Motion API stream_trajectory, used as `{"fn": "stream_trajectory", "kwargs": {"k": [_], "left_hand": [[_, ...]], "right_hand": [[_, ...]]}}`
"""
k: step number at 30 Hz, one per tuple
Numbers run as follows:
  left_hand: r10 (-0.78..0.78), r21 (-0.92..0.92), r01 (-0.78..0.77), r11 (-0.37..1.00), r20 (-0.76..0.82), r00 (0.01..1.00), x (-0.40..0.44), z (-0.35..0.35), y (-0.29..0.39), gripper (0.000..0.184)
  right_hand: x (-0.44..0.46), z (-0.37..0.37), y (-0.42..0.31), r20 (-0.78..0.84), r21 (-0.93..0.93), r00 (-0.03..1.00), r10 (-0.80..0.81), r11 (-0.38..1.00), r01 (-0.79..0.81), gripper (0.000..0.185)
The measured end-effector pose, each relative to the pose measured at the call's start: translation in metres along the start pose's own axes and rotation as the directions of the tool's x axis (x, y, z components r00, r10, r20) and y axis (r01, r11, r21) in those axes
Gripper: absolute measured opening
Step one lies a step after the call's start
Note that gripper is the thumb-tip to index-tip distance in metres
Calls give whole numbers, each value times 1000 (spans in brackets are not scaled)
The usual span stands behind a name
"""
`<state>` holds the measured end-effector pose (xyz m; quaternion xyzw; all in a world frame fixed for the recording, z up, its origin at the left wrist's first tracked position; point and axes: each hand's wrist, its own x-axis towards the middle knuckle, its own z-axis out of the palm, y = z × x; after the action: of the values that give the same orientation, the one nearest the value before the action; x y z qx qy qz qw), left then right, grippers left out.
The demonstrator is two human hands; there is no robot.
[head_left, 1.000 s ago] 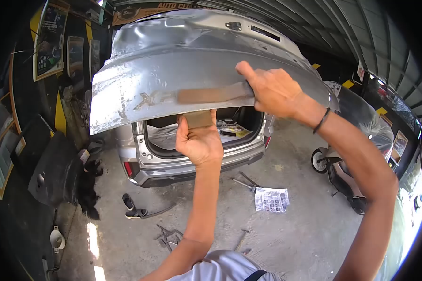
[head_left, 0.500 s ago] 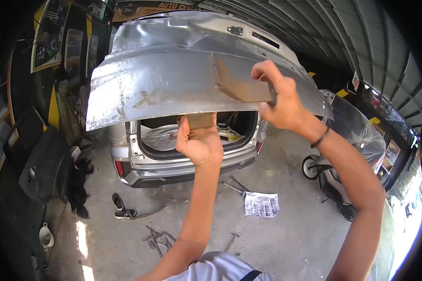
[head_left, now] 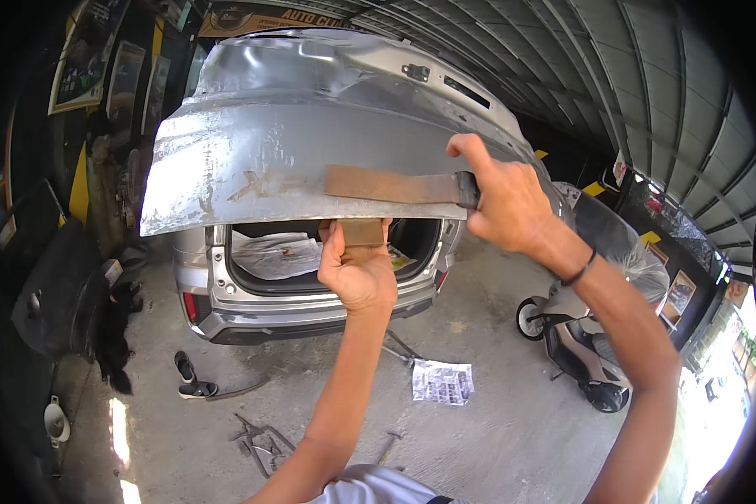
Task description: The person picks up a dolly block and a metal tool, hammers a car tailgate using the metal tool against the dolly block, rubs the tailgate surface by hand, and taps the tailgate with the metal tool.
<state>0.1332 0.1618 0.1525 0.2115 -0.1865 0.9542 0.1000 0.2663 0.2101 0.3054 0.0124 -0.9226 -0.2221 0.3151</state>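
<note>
Bracing curved silver metal panel (head_left: 311,134) from below
Clasping brown rectangular block (head_left: 362,233) in left hand (head_left: 359,279), apparently as backing; gripping flat rusty bar (head_left: 386,184) by black handle (head_left: 468,191) in right hand (head_left: 512,208), across outer face.

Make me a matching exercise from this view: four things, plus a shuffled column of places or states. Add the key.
1. Rusty flat tool
2. Brown block
3. Printed sheet
4. Scooter

A. Lying on the floor
B. In the right hand
C. Standing upright, right side of view
D. In the left hand, at the lower edge of the silver panel

Pairs: 1-B, 2-D, 3-A, 4-C
</note>
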Motion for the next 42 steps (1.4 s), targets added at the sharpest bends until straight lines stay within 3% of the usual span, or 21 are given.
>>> {"fn": "stream_trajectory", "kwargs": {"k": [1, 3, 7, 8, 9, 11, 12, 13, 15, 17, 20, 21, 23, 24, 29, 31, 32, 37, 39, 41, 42], "left_hand": [[-8, -21, 9, 1000, 15, 1000, -5, -1, 1, 33], [-12, 6, 12, 1000, 14, 1000, -7, -1, 0, 34], [3, 27, -1, 1000, -64, 998, -10, -4, 3, 36], [9, 25, -8, 1000, -24, 1000, -11, -2, 4, 35], [13, 22, -14, 1000, 16, 1000, -8, 0, 2, 34], [22, 23, -22, 1000, 0, 1000, -9, -4, 2, 33], [5, 32, -6, 999, 5, 1000, -9, -3, 3, 31], [-3, 35, 3, 999, 19, 1000, -7, -1, 4, 30], [1, 82, -5, 997, 38, 999, -7, -10, 12, 30], [64, 56, -62, 997, -34, 997, 3, -10, 19, 32], [64, 12, -64, 998, 44, 997, 4, -6, 22, 28], [57, -5, -57, 998, 90, 994, 3, -4, 23, 26], [47, 43, -52, 998, 114, 992, 6, -8, 25, 24], [48, 48, -51, 998, 67, 997, 8, -11, 25, 24], [50, 31, -53, 998, 99, 994, 4, -6, 29, 25], [40, 42, -47, 998, 146, 989, 5, -11, 28, 25], [21, 33, -25, 999, 106, 994, 8, -11, 28, 26], [41, 50, -46, 998, 104, 994, 12, -11, 21, 30], [27, 55, -33, 998, 104, 994, 0, -11, 19, 31], [47, 51, -50, 997, 59, 997, -1, -3, 14, 30], [63, 94, -62, 994, -4, 998, 3, -9, 14, 30]], "right_hand": [[0, 6, 5, 10, -3, 1000, 0, 1000, 0, 56], [-6, 32, 22, -288, 256, 943, -168, 935, 245, 57], [6, 27, 36, 18, -100, 1000, -3, 995, 4, 53], [3, 10, 27, 54, -69, 998, 38, 997, -34, 54], [3, 10, 24, 49, -83, 999, 23, 996, -19, 54], [-8, 20, 18, -216, 264, 974, -65, 957, 122, 60], [-10, 36, 28, -296, 269, 939, -174, 928, 257, 62], [-9, 41, 36, -300, 271, 938, -175, 927, 259, 62], [-6, 48, 46, 36, -152, 999, -32, 988, 37, 61], [0, 25, 36, -37, -151, 996, -78, 986, 71, 61], [-8, 13, 12, -194, 164, 979, -53, 983, 86, 57], [-6, 25, 18, -200, 170, 979, -41, 983, 76, 57], [2, 47, 27, -143, -106, 959, -243, 967, 230, 59], [6, 46, 24, -4, -181, 986, -164, 970, 161, 58], [3, 17, -7, -134, 2, 981, -138, 990, 139, 57], [5, 44, 12, -303, 145, 911, -279, 932, 333, 61], [7, 49, 20, -124, -116, 961, -249, 965, 235, 64], [5, 19, 5, -98, -126, 988, -119, 986, 106, 64], [-5, 35, 4, -375, 269, 900, -221, 903, 334, 62], [0, 45, 20, -321, 193, 912, -257, 925, 328, 60], [6, 42, 19, -200, 13, 955, -221, 974, 228, 60]]}}
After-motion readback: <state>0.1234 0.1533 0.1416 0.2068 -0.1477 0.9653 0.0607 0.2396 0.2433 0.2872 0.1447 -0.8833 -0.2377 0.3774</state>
